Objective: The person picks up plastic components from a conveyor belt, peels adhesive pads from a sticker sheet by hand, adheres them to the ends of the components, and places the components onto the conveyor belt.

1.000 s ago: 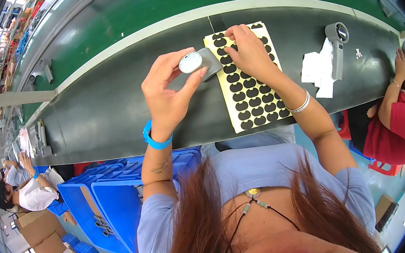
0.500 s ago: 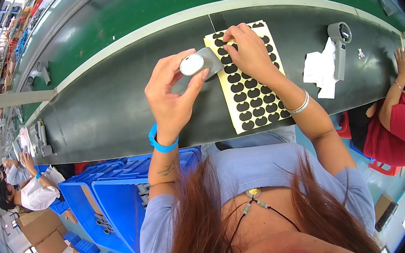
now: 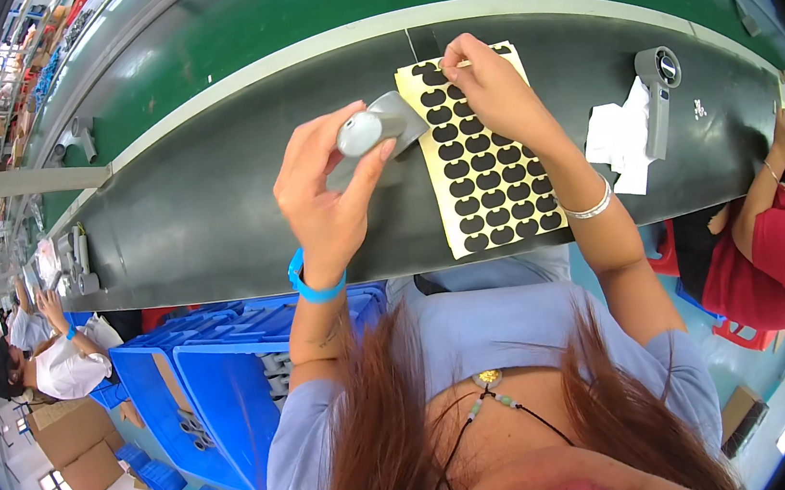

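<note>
My left hand [image 3: 323, 185] is wrapped round a grey handheld fan [image 3: 370, 133], raised above the dark work surface. Its rounded end faces me, and its wider part points away toward a yellow sheet of black stickers [image 3: 485, 181]. Over the far end of that sheet, my right hand [image 3: 499, 88] has thumb and forefinger pinched together; what lies between the fingertips, if anything, is too small to make out. Rows of black, rounded stickers with small notches cover the sheet, which lies just right of the fan.
Another grey handheld fan [image 3: 659, 103] lies to the right beside a crumpled white cloth [image 3: 620, 134] and some tiny pale bits [image 3: 699, 107]. Blue crates [image 3: 226, 399] with grey parts stand below the table edge. A co-worker in red [image 3: 765, 246] sits at right; others sit far left.
My right fingertips have moved slightly farther from me along the sheet, uncovering stickers. The fan in my left hand has tilted, with its rounded end shifting a little left.
</note>
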{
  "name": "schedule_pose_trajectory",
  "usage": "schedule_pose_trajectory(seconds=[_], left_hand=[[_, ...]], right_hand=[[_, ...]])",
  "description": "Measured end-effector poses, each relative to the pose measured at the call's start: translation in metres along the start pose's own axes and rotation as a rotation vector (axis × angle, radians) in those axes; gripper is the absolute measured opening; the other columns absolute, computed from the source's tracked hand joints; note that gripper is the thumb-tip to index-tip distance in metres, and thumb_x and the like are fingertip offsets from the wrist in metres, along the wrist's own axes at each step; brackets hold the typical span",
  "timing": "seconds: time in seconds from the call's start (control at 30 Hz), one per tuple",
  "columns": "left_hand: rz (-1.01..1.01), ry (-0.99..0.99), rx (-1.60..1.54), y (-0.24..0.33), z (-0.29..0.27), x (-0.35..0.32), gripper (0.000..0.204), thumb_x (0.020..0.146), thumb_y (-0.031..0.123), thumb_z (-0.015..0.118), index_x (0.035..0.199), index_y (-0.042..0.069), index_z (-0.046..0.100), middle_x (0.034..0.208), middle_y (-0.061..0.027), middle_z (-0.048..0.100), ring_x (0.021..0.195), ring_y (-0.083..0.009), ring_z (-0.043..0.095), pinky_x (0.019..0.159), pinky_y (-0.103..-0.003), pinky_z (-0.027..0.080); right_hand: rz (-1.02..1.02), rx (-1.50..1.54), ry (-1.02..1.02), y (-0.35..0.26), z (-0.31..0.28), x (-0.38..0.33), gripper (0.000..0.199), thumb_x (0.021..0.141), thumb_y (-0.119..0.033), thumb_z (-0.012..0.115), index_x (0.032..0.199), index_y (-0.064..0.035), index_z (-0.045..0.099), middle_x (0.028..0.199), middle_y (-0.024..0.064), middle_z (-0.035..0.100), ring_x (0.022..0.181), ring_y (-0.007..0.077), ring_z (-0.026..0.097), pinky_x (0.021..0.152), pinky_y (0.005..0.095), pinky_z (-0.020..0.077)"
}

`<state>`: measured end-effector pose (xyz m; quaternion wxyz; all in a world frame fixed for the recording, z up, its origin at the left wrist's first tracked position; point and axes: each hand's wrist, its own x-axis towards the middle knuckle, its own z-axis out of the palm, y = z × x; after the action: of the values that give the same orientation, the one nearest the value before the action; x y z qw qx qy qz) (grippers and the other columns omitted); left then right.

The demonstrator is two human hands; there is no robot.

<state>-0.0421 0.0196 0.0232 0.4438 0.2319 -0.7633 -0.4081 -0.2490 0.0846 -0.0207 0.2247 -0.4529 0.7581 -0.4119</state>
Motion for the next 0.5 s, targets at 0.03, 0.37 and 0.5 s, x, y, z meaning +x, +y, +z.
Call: schedule_pose_trajectory(seconds=[0.03,0.37,0.5], left_hand=[[-0.004,0.015,0.031,0.007,-0.002,-0.002,0.038,0.070,-0.002,0.075,0.107,0.002,0.067,0.098,-0.0087,0.065,0.089,-0.0167,0.063,0.072,-0.027,0.053],[0.203,-0.202,-0.048,0.013,0.036,0.002,0.042,0.067,-0.005,0.074,0.107,0.002,0.067,0.103,-0.0143,0.066,0.091,-0.0272,0.064,0.079,-0.034,0.052],[0.261,-0.213,-0.021,0.013,0.051,-0.002,0.041,0.065,-0.003,0.075,0.105,0.005,0.069,0.100,-0.0092,0.069,0.091,-0.0266,0.063,0.082,-0.036,0.049]], right_hand=[[-0.062,0.063,0.039,0.002,-0.004,-0.004,0.006,0.093,-0.008,0.051,0.097,-0.0035,0.049,0.089,0.0073,0.057,0.080,0.0188,0.056,0.075,0.0316,0.0461],[-0.277,0.416,0.276,-0.047,-0.057,-0.084,0.010,0.091,0.002,0.053,0.101,-0.0003,0.050,0.092,0.0027,0.052,0.084,0.0087,0.049,0.077,0.0217,0.0409],[-0.247,0.415,0.342,-0.054,-0.064,-0.112,0.015,0.088,0.003,0.057,0.102,0.0009,0.052,0.091,0.0040,0.054,0.081,0.0110,0.051,0.076,0.0238,0.0432]])
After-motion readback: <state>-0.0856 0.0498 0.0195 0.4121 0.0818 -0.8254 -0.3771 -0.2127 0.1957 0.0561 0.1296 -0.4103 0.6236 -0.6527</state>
